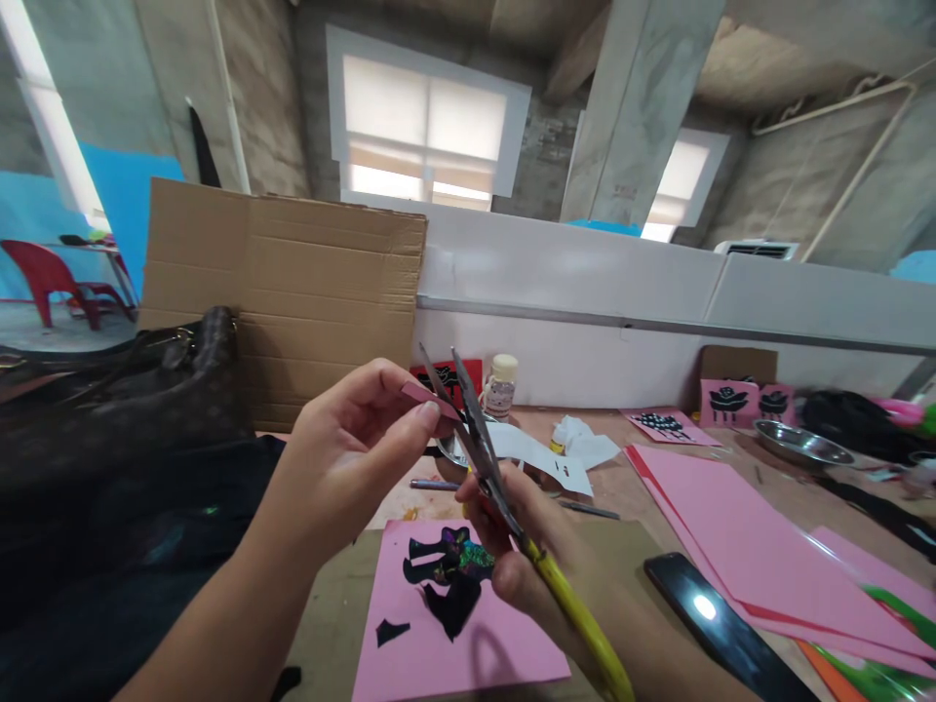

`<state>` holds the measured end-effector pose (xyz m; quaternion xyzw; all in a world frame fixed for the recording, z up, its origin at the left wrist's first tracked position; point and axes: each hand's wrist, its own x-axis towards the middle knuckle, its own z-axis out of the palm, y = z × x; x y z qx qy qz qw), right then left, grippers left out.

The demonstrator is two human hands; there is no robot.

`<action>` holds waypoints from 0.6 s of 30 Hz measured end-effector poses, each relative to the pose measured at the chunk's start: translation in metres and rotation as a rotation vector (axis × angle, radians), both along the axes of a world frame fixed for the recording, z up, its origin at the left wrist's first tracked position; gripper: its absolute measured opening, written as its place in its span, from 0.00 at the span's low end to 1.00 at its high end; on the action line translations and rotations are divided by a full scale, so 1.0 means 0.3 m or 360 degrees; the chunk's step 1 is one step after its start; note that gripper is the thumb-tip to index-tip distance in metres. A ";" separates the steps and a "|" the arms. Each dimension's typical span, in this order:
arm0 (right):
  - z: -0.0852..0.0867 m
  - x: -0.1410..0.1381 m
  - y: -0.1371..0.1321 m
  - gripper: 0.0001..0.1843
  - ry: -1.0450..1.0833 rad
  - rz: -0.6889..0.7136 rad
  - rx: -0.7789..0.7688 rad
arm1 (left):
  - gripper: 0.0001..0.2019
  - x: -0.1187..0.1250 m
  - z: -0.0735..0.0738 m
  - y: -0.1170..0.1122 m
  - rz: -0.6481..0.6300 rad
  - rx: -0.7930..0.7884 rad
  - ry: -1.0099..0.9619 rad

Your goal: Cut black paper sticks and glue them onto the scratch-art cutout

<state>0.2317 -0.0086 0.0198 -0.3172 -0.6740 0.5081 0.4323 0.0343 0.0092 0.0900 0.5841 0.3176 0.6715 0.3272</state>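
Note:
My left hand [351,439] pinches a small pink paper scrap [422,395] between thumb and fingers, held up above the table. My right hand [523,546] grips yellow-handled scissors [504,497]; their blades are parted around the scrap's edge. Below lies a pink sheet [453,634] with a black paper-cut figure [449,580] stuck on it.
A dark bag [124,409] sits at the left before a cardboard panel [292,283]. A glue bottle [501,385], white paper, a phone [721,624], a stack of pink sheets [746,536], a metal bowl [800,446] and pink cards with black cut-outs [727,402] are spread over the table.

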 end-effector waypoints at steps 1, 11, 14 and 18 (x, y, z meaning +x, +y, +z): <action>0.003 -0.001 -0.004 0.22 -0.0006 -0.0031 -0.0003 | 0.06 -0.007 -0.003 0.007 -0.0011 0.0031 0.0026; -0.024 0.020 0.002 0.26 -0.0078 -0.0117 0.0089 | 0.04 -0.041 -0.001 -0.013 0.0069 -0.0045 0.0301; -0.017 0.020 -0.004 0.26 -0.0105 -0.0109 0.0110 | 0.04 -0.035 -0.002 -0.016 0.0089 -0.0026 0.0284; -0.009 0.021 -0.010 0.26 -0.0129 -0.0110 0.0120 | 0.05 -0.035 -0.008 -0.007 0.0063 -0.0019 0.0271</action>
